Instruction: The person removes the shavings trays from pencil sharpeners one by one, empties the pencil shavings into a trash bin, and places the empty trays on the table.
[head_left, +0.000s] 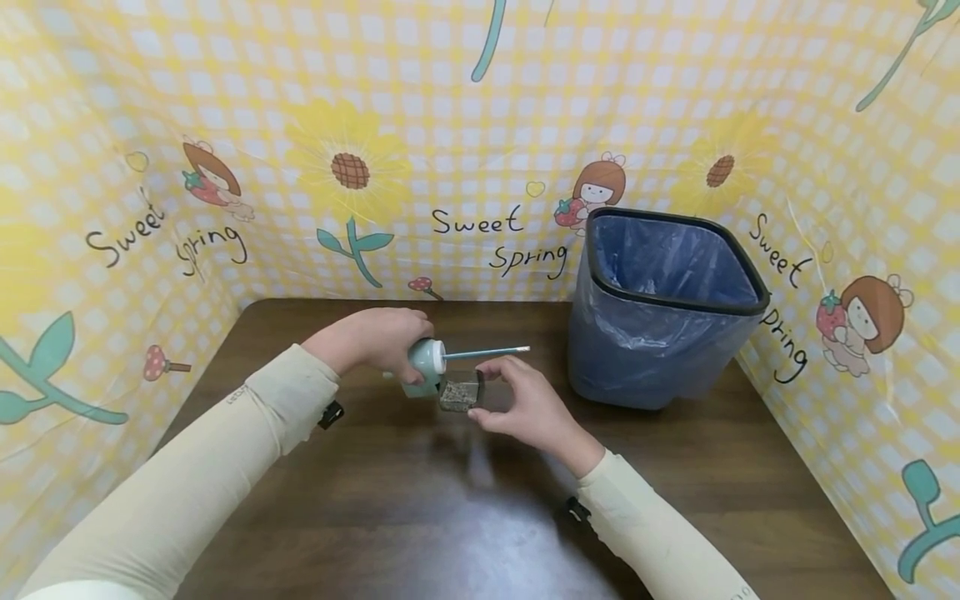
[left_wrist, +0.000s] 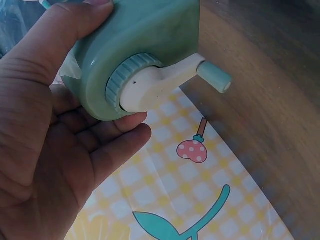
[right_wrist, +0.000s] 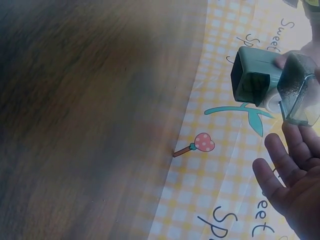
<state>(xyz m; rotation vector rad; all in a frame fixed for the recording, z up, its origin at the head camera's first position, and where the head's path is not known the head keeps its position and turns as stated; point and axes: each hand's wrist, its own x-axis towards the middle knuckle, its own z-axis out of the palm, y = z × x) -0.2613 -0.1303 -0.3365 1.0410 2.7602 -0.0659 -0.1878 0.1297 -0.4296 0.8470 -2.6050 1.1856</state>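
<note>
In the head view my left hand [head_left: 375, 340] grips a green pencil sharpener [head_left: 423, 364] from above, tipped over and held off the table. A white crank [left_wrist: 167, 82] with a green knob shows on it in the left wrist view. From the sharpener's white ring a blue pencil [head_left: 487, 352] sticks out to the right. My right hand [head_left: 528, 404] pinches a small clear drawer [head_left: 459, 395] between thumb and fingers, with grey shavings inside. The drawer is out of the sharpener, whose dark slot [right_wrist: 256, 89] shows in the right wrist view.
A bin [head_left: 637, 358] lined with a bluish translucent bag stands at the right, its dark rim [head_left: 675, 302] above the table's height. The brown wooden table [head_left: 360, 517] is backed and flanked by yellow checked cloth [head_left: 465, 142].
</note>
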